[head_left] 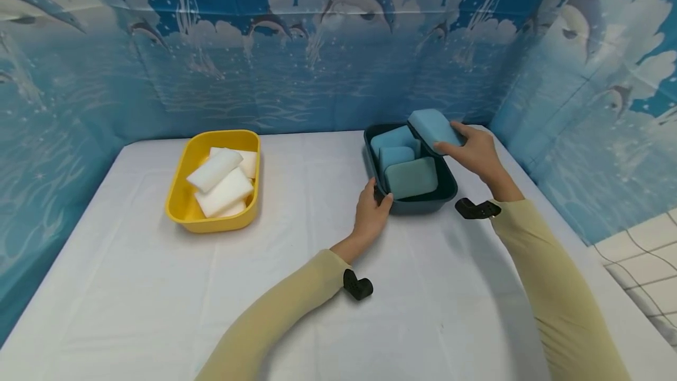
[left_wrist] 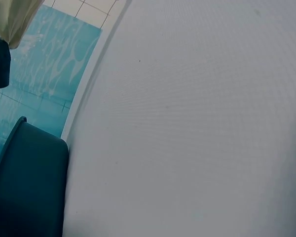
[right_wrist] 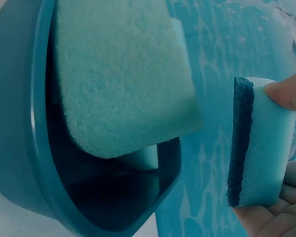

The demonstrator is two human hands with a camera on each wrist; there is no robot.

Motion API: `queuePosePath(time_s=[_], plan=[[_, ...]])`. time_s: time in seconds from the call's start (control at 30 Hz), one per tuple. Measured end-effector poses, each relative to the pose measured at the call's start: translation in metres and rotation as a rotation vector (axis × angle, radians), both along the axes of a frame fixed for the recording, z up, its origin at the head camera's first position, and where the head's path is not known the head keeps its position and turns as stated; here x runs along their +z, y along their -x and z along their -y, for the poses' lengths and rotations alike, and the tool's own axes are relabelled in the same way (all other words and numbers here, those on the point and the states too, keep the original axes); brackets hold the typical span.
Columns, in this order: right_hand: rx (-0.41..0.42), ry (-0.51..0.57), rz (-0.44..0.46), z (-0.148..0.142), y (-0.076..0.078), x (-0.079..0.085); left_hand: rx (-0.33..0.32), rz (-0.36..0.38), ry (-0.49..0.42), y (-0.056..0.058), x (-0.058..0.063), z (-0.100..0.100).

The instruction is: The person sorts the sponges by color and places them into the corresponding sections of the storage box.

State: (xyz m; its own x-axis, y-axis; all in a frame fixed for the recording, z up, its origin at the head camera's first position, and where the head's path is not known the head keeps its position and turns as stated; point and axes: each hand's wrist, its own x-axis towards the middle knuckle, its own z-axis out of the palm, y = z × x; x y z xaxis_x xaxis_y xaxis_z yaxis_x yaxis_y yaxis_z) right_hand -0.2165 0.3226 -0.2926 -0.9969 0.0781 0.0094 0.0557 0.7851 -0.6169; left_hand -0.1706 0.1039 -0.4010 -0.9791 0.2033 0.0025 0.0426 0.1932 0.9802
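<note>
In the head view my right hand [head_left: 478,154] holds a light blue sponge [head_left: 435,129] above the right rear of a dark teal tub [head_left: 418,207]. The right wrist view shows the sponge [right_wrist: 261,143] side-on, with a dark scouring layer on one face, pinched between thumb and fingers. Several more blue and blue-green sponges [head_left: 411,178] stand tilted inside the tub. My left hand [head_left: 370,213] grips the tub's front left corner, thumb at the front and fingers along the side. In the left wrist view only the tub's outer wall [left_wrist: 32,182] shows, not the hand.
A yellow tub [head_left: 211,226] with several white sponges [head_left: 224,190] stands on the left of the white-covered table [head_left: 132,287]. A dolphin-print curtain [head_left: 328,75] hangs behind and along the sides. White tiles [head_left: 642,251] lie beyond the right edge.
</note>
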Motion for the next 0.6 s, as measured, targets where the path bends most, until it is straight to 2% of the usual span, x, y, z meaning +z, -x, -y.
queuePosePath(time_s=[0.6], plan=[[0.005, -0.014, 0.035, 0.002, 0.019, -0.018, 0.010, 0.002, 0.017, 0.000, 0.000, 0.000]])
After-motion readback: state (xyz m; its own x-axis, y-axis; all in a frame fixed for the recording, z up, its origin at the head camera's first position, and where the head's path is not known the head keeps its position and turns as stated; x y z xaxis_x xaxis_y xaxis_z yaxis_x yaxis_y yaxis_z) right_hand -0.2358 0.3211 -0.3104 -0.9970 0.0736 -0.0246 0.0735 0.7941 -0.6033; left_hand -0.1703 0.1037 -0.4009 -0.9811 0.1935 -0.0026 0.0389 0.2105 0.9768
